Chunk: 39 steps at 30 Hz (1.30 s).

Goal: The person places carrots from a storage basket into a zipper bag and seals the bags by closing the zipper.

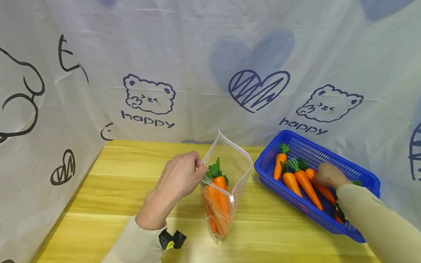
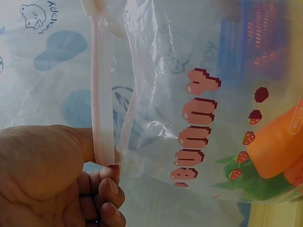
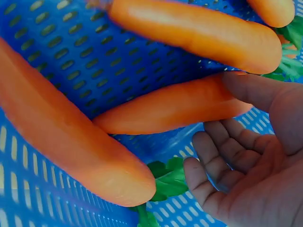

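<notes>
My left hand [image 1: 182, 177] pinches the zip edge of a clear zip bag [image 1: 240, 171] by one side of its mouth. The bag stands on the table with its top spread apart, and "BUNNY" lettering [image 2: 196, 127] shows on it in the left wrist view. Several orange carrots [image 1: 221, 204] with green tops are inside. Over at the right, my right hand [image 1: 329, 176] reaches into a blue perforated basket [image 1: 286, 188]. Its thumb lies on top of a carrot [image 3: 170, 109] near the thick end, fingers curled at the underside.
Other carrots [image 1: 306, 186] lie in the basket around the right hand, two of them close to the gripped one. A wooden table [image 1: 138, 155] carries bag and basket. White cloth [image 1: 197, 54] with bear and heart drawings hangs behind and at the left.
</notes>
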Motion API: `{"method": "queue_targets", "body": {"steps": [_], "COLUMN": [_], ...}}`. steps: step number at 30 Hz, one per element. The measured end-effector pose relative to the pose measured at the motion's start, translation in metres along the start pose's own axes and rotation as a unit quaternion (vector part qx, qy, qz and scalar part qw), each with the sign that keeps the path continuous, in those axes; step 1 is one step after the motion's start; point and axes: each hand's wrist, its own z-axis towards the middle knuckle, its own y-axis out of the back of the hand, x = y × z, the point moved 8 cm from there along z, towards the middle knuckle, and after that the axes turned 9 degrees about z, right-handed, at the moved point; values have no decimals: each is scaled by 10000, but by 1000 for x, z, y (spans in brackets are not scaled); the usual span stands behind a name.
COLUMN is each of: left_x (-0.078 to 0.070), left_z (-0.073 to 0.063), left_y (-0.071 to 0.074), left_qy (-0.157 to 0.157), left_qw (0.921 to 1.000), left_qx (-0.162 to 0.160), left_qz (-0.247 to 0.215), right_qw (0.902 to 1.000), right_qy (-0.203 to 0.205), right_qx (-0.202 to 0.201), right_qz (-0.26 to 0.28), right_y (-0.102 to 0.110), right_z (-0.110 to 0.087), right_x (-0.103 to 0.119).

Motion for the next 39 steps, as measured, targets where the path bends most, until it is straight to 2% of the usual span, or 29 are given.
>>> {"method": "queue_targets", "body": {"steps": [2,8,11,13,18,22,33,39], "left_x": [-1,-4,-4,-4,-2,1,1,0], "left_z": [0,1,1,1,0,-1,-1,0], "left_y": [0,0,0,-1,-1,-2,-1,0], "left_qy": [-7,-46,-56,-41,-1,64,81,-4], "left_qw": [10000,10000,10000,10000,10000,9999,9999,10000], "left_qx": [4,-10,-13,1,38,81,90,29], "left_qz": [-4,20,26,13,-11,-79,-116,-83], "right_qw": [9999,9975,9971,9965,9883,9802,9508,9462], "right_qy": [-73,-628,-672,-609,-165,288,1190,1343], "right_qx": [-63,-185,-292,-562,-1497,-1885,-2552,-2542], "right_qz": [129,269,225,148,-252,-542,-1292,-1483], "right_y": [2,16,19,23,36,44,66,77], "right_z": [-8,-50,-58,-58,-60,-69,-114,-137], "right_x": [5,36,44,48,67,93,158,188]}}
